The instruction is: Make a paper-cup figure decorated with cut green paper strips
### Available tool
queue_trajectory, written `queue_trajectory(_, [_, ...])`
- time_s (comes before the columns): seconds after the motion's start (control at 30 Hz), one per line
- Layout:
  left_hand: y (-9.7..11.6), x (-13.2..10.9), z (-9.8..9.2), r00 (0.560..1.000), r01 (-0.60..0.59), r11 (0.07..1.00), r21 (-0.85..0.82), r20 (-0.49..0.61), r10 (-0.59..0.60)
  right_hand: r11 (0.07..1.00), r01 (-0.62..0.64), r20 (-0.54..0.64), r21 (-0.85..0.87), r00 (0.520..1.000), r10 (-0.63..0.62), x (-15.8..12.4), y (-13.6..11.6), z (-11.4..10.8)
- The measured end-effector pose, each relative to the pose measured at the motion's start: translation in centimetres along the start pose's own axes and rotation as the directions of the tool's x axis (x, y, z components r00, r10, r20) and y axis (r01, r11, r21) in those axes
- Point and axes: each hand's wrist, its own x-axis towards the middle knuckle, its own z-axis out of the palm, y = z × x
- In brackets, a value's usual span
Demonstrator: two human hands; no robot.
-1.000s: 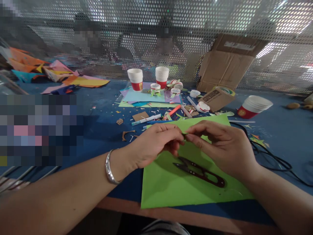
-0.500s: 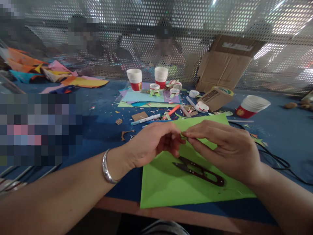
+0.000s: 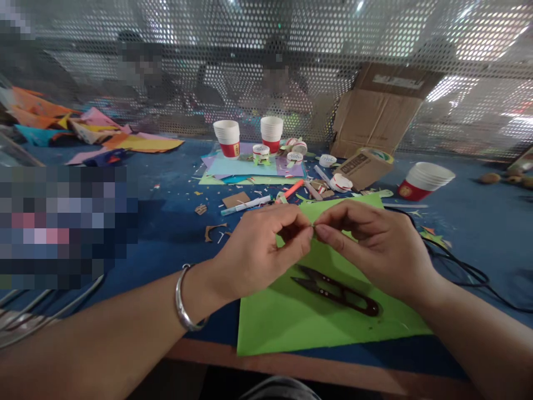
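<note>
My left hand [image 3: 266, 244], with a silver bangle at its wrist, is closed in a pinch of thumb and forefinger. Opposite it, my right hand [image 3: 370, 241] pinches in the same way, the fingertips almost meeting. Between them is a small piece of green paper, nearly all hidden by the fingers. Both hands are raised over a bright green sheet of paper [image 3: 266, 328]. On that sheet lie dark thread snips [image 3: 339, 291], blades pointing left, below my hands and touched by neither.
Behind my hands lie a marker [image 3: 245, 205], paper scraps and small white paper-cup pieces [image 3: 342, 183]. Paper cups [image 3: 227, 136] stand farther back; another cup stack [image 3: 425, 180] leans at right. A cardboard box [image 3: 362, 169], black cable [image 3: 458, 266] and coloured paper [image 3: 145, 143] lie around.
My left thumb has come up against the forefinger, making a pinch at the small green paper. The right fingers stay pinched, and less of the green piece shows. The snips have not moved.
</note>
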Motion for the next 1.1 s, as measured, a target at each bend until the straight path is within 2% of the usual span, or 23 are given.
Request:
queue_trajectory(0.07, [-0.1,0.0,0.4,0.991,0.131,0.982,-0.134,0.045,-0.126,0.999,0.018,-0.015,-0.036,1.000,-0.018,-0.1,0.1,0.0])
queue_trajectory(0.17, [-0.4,0.1,1.0,0.946,0.323,0.871,-0.370,0.156,-0.284,0.996,0.041,-0.035,-0.076,0.998,-0.044,-0.1,0.3,-0.1])
queue_trajectory(0.23, [-0.5,0.2,1.3,0.923,0.384,0.786,-0.484,0.193,-0.332,0.995,0.054,-0.043,-0.084,0.997,-0.058,-0.1,0.4,-0.1])
queue_trajectory(0.3, [-0.5,0.3,1.5,0.916,0.399,0.742,-0.538,0.202,-0.347,0.995,0.058,-0.045,-0.080,0.997,-0.062,-0.1,0.4,-0.1])
queue_trajectory(0.33, [-0.5,0.2,1.4,0.919,0.393,0.749,-0.534,0.198,-0.341,0.996,0.057,-0.043,-0.073,0.997,-0.061,-0.1,0.4,-0.1])
queue_trajectory(0.4, [-0.4,0.1,1.1,0.938,0.347,0.822,-0.452,0.166,-0.305,0.998,0.051,-0.037,-0.049,0.998,-0.053,-0.1,0.5,0.0])
queue_trajectory(0.5, [-0.1,-0.1,0.4,0.983,0.180,0.969,-0.166,0.064,-0.172,0.999,0.032,-0.016,0.009,0.999,-0.032,-0.1,0.6,0.2])
queue_trajectory(0.57, [0.0,-0.3,0.2,0.999,0.046,0.998,0.034,0.015,-0.047,0.999,0.023,0.000,0.030,1.000,-0.023,-0.1,0.8,0.4])
queue_trajectory(0.7, [-0.2,-0.5,0.1,0.979,-0.197,0.931,0.309,0.012,0.203,0.999,0.032,0.023,-0.007,0.999,-0.032,-0.2,0.7,0.4])
queue_trajectory(0.83, [-0.3,-0.7,-0.1,0.910,-0.395,0.758,0.519,0.111,0.399,1.000,0.014,0.094,0.014,0.995,-0.015,-0.1,0.1,-0.2])
queue_trajectory(0.9, [-0.2,-0.6,-0.4,0.876,-0.467,0.717,0.517,0.156,0.457,0.996,-0.029,0.139,0.084,0.990,0.017,0.0,-0.3,-0.6])
queue_trajectory(0.97, [-0.1,-0.4,-0.6,0.882,-0.462,0.783,0.417,0.122,0.455,0.982,-0.089,0.163,0.169,0.985,0.061,0.1,-0.4,-0.9])
queue_trajectory(1.03, [-0.2,-0.1,-0.7,0.940,-0.340,0.911,0.231,0.064,0.335,0.960,-0.145,0.162,0.241,0.981,0.107,0.2,-0.4,-0.9])
queue_trajectory(1.1, [-0.4,0.3,-0.7,0.987,-0.145,0.989,0.026,0.073,0.143,0.943,-0.191,0.164,0.272,0.975,0.150,0.4,-0.2,-0.8])
